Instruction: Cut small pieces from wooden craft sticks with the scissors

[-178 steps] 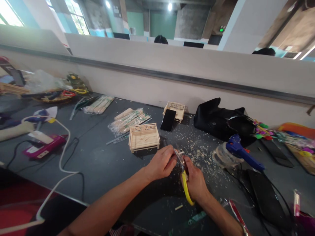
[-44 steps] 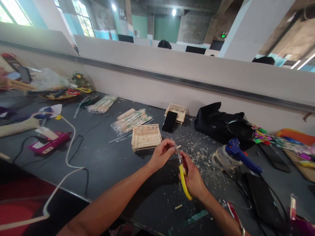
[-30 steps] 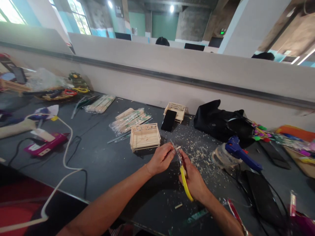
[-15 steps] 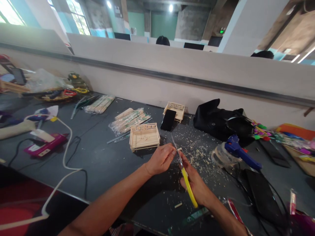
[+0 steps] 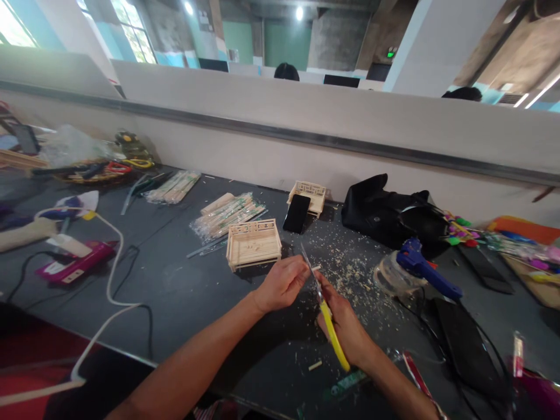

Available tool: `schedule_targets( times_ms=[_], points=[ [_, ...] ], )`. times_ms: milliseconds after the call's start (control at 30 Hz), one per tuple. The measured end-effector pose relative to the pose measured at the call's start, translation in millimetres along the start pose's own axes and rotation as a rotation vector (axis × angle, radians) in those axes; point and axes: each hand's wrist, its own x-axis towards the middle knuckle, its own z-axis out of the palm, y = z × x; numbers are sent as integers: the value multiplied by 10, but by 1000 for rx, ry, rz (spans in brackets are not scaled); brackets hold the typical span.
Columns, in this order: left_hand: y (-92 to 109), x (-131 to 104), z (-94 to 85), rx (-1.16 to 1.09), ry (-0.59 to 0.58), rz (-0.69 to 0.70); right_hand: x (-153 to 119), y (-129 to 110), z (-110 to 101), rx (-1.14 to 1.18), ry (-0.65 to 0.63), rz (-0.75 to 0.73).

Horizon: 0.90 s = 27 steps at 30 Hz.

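My right hand (image 5: 345,324) is closed around yellow-handled scissors (image 5: 333,338), their blades pointing up and away from me. Beside the blades, the fingers of my left hand (image 5: 285,283) are pinched together. A short pale wooden stick (image 5: 317,268) pokes out past the blades, and its other end is hidden by the fingers. Just beyond my left hand stands a miniature wooden bench (image 5: 254,245) made of thin sticks. A second small wooden bench (image 5: 315,197) sits farther back, with a black phone (image 5: 297,213) leaning on it.
Wood chips (image 5: 350,262) litter the dark table. Bagged sticks (image 5: 238,213) lie left of centre. To the right are a blue glue gun (image 5: 426,268) on a plastic tub, a black bag (image 5: 389,213) and a black phone (image 5: 466,344). A white cable (image 5: 116,262) runs past a magenta device (image 5: 79,262).
The whole view has shifted slightly to the left. Both hands keep nearly the same pose, with the scissors still at the stick.
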Motion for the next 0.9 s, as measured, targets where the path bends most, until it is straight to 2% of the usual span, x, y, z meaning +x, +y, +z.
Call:
schedule_targets(
  times_ms=[100,167,267,367,500,633,900],
  points=[
    [-28,-6,67,-399,83,-266,43,-57,-36,6,-23,-6],
    [-51,-4,116,-726,132,-379,66,-83,-59,-4,-45,2],
    [-78,0,174,-1100,36,-458,92,-113,-82,-41,-52,74],
    [-96,-6,199,-1307,-31,-489,110,-152,-90,-38,-47,159],
    [-120,-17,207,-1425,-13,-494,127,-202,-85,116,-85,219],
    [-157,-21,223,-1428,20,-534,154,-211,-54,269,-98,187],
    [-207,-21,222,-1413,5,-514,164,-155,-11,87,-57,91]
  ],
)
